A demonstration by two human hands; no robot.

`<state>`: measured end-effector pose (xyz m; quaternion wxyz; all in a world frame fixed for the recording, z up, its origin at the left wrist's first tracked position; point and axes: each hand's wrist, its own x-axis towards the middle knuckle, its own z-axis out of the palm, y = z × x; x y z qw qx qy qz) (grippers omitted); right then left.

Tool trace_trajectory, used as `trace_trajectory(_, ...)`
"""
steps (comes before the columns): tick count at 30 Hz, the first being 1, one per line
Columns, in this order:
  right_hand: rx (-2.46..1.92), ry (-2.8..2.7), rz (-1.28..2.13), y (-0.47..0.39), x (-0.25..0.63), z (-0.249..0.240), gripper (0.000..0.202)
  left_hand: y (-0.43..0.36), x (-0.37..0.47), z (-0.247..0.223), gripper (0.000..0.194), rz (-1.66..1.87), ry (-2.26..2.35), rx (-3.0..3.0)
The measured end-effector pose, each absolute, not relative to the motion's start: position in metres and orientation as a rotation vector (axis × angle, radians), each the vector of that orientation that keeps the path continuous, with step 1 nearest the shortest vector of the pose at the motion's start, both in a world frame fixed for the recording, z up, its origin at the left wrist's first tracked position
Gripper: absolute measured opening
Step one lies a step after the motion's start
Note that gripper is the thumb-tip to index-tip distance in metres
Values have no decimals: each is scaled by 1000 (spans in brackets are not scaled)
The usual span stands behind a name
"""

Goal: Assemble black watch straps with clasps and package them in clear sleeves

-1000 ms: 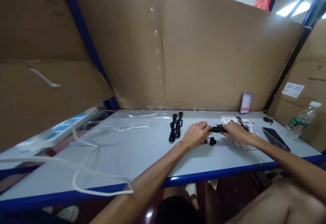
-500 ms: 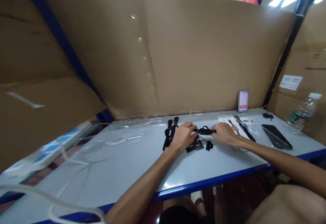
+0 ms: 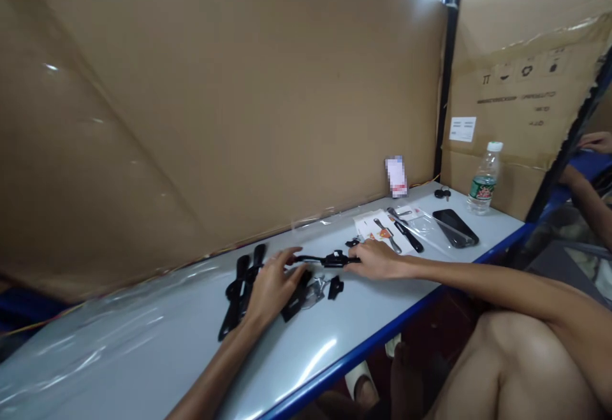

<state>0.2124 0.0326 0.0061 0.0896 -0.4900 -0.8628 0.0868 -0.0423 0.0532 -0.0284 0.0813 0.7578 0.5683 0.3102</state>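
Observation:
A black spokeshave (image 3: pixel 335 259) with two long handles lies level just above or on the table. My right hand (image 3: pixel 375 259) is closed round its right handle. My left hand (image 3: pixel 273 283) is at the far end of the left handle, thumb and fingers apart; whether it touches the handle I cannot tell. Beneath the left hand lie more black spokeshaves (image 3: pixel 234 299), partly hidden by it. A dark flat piece (image 3: pixel 294 302), a small clear bag (image 3: pixel 314 292) and a small black part (image 3: pixel 335 287) rest in front of the held spokeshave.
Behind my right hand are a printed leaflet (image 3: pixel 370 224), a black tool (image 3: pixel 408 235) and clear plastic film (image 3: pixel 433 232). A phone (image 3: pixel 456 227), keys (image 3: pixel 442 193) and a bottle (image 3: pixel 482 184) stand or lie at right. Cardboard (image 3: pixel 287 108) walls the back. Another person's arm (image 3: pixel 590 197) shows far right.
The view has turned to the right. My left hand has loosened from the left handle, which now shows more of its length. My right hand keeps its hold on the other handle.

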Motion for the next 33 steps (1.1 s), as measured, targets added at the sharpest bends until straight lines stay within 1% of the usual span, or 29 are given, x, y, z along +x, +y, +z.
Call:
trace_trajectory(2, -1585, -2550, 210, 25, 218, 9, 33, 55, -45, -29, 49, 930, 1698, 2215)
trace_trajectory(6, -1682, -2595, 86, 9, 221, 15, 32, 55, -42, -32, 45, 853, 1614, 2292)
trace_trajectory(9, -1691, -2583, -20, 7, 211, 19, 46, 53, -36, -37, 42, 857, 1513, 2410)
trace_trajectory(11, -1681, -2566, 15, 11, 201, 22, 49, 52, -34, -40, 42, 865, 1451, 2463)
trace_trajectory(16, -1480, -2575, 151, 23, 186, 18, 43, 49, -34, -42, 43, 815, 1372, 2547)
trace_trajectory(21, -1324, -2474, 111, 22, 207, 9, 34, 44, -32, -42, 47, 764, 1277, 2625)
trace_trajectory(24, -1294, -2377, 116, 21, 221, 4, 23, 42, -31, -42, 55, 709, 1255, 2666)
trace_trajectory(26, -1255, -2381, 107, 19, 224, -1, 19, 42, -29, -42, 56, 695, 1285, 2665)
trace_trajectory(29, -1153, -2447, 88, 11, 222, -11, 18, 44, -28, -43, 47, 708, 1356, 2657)
trace_trajectory(33, -1004, -2614, 58, -10, 212, -20, 16, 50, -30, -44, 24, 727, 1430, 2587)
